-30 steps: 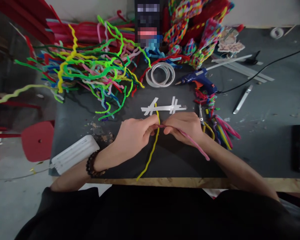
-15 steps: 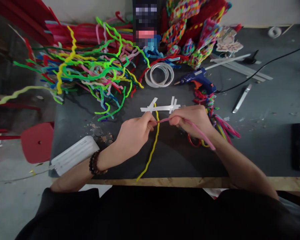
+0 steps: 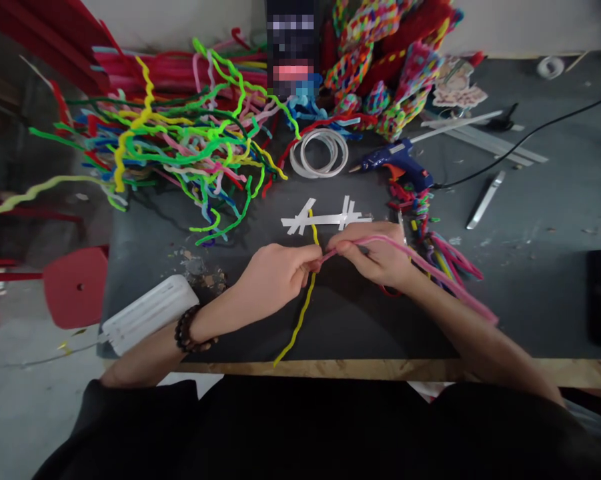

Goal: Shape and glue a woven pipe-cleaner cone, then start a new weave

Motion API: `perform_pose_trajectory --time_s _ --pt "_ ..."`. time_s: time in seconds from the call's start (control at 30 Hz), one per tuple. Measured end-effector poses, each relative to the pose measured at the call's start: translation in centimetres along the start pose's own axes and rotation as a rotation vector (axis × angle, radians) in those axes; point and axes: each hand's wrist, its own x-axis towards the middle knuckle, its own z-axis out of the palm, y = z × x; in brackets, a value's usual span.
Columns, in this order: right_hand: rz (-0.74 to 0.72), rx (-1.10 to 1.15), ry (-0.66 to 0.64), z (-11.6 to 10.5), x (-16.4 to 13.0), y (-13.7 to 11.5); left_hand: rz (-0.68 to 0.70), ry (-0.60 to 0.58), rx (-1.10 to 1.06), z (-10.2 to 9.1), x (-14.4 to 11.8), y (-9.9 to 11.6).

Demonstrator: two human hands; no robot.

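Two hands joined pipe cleaners.
The left hand [image 3: 275,275] pinched the yellow pipe cleaner [image 3: 303,308]; beside that pinch, the right hand [image 3: 377,257] gripped the pink pipe cleaner [image 3: 430,270] trailing rightward.

The long pink fuzzy pipe cleaner [image 3: 420,263] and the wavy yellow fuzzy pipe cleaner [image 3: 305,303] look soft and matt, with a short chenille nap. The dark grey table top [image 3: 530,280] is matt and slightly rough, speckled with crumbs, and its front edge shows raw, pale chipboard-like wood. The blue glue gun [image 3: 397,160] is smooth, faintly glossy plastic. The clear tape rolls [image 3: 320,152] look shiny and translucent. The white flat strips [image 3: 325,217] seem to be matt paper or tape. The dark bead bracelet [image 3: 187,330] has a dull sheen.
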Motion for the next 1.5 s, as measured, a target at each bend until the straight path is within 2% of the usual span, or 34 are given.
perform_pose_trajectory --time_s 0.13,0.27,0.33,0.4,0.47,0.53,0.67,0.73,0.9,0.97,1.17,1.33,1.5 --pt "0.109 0.087 -0.03 -0.3 0.3 -0.8 0.042 -0.072 -0.032 -0.4 0.5 -0.7" --pt "0.214 0.158 -0.032 0.3 0.0 -2.2 0.046 -0.019 -0.031 -0.7 1.4 -2.0" --pt "0.239 0.215 0.018 0.7 -0.2 -2.7 0.048 -0.026 -0.05 -0.5 1.4 -2.0" --pt "0.288 0.282 0.127 0.9 -0.2 -2.8 0.017 0.007 -0.083 -0.1 1.1 -1.3" --pt "0.353 0.296 0.242 0.9 -0.1 -2.6 -0.013 0.059 -0.18 0.3 0.5 -0.4" --pt "0.388 0.273 0.305 0.6 0.1 -2.4 -0.053 0.08 -0.306 0.5 0.2 0.1" --pt "0.445 0.254 0.381 0.1 0.3 -1.7 -0.112 -0.027 -0.455 0.4 0.5 -0.3" --pt "0.447 0.282 0.369 0.1 0.1 -1.4 -0.11 -0.053 -0.431 0.2 0.8 -0.6" --pt "0.327 0.254 0.125 0.4 -0.4 -1.1 -0.072 -0.041 -0.267 -0.4 0.9 -0.5" --pt "0.3 0.223 0.079 0.4 -0.5 -1.1 -0.065 -0.052 -0.239 -0.6 0.9 -0.5" --pt "0.323 0.371 0.069 0.6 -0.4 -1.3 -0.006 -0.025 -0.155 -0.3 1.9 -1.6" --pt "0.419 0.497 0.274 1.4 0.4 -0.8 -0.031 -0.014 -0.236 -0.2 1.1 -0.7" --pt "0.476 0.44 0.319 1.3 0.9 -1.0 -0.027 0.005 -0.265 -0.5 0.9 -0.5"
